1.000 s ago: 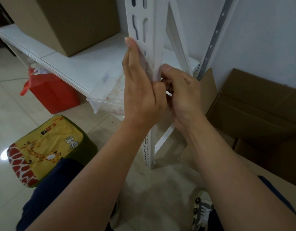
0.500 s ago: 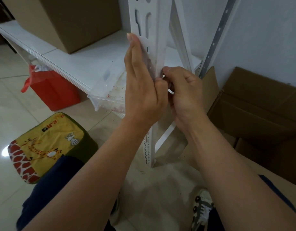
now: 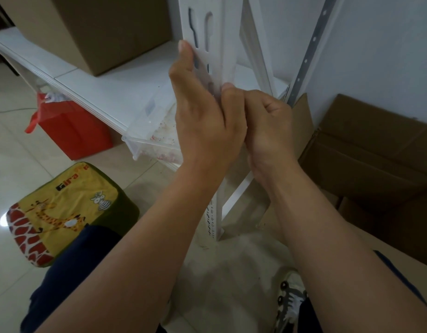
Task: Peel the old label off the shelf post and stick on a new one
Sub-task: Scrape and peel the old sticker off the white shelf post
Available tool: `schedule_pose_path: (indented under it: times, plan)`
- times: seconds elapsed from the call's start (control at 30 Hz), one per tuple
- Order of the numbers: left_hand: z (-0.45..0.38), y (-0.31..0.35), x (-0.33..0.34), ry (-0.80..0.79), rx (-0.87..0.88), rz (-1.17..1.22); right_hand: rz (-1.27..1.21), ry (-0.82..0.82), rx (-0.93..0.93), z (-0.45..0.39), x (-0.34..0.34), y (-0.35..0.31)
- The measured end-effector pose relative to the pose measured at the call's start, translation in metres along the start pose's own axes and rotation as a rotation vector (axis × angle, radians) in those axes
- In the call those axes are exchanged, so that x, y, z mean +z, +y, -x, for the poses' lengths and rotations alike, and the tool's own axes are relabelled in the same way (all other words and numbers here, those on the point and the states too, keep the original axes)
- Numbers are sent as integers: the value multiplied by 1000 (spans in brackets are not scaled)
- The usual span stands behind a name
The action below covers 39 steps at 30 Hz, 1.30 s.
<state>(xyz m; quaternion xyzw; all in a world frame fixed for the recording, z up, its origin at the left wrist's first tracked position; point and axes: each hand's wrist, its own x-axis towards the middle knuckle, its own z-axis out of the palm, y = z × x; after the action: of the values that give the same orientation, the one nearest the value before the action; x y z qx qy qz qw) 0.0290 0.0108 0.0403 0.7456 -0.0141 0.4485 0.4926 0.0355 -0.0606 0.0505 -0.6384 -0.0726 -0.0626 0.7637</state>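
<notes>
Up close, your left hand (image 3: 205, 121) lies flat with straight fingers against the white shelf post (image 3: 208, 32), pressing a translucent label (image 3: 204, 73) to its slotted face. Your right hand (image 3: 267, 126) is curled beside it at the post's edge; whether it pinches anything is hidden. Behind, a cardboard box (image 3: 92, 32) sits on the shelf (image 3: 116, 90).

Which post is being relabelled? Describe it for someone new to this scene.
Start at the white shelf carrying a cardboard box. At its near corner stands the post, white with long dark slots. Unlike the grey strip on the wall, both hands meet on it.
</notes>
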Motion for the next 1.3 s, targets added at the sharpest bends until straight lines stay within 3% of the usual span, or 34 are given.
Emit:
schedule_pose_path:
  times: [0.93, 1.3]
  plan:
    - [-1, -5, -1, -21, 70, -158, -102, -67, 88, 0, -3, 5]
    - [1, -11, -4, -57, 118, -108, -165, -58, 134, -3, 0, 2]
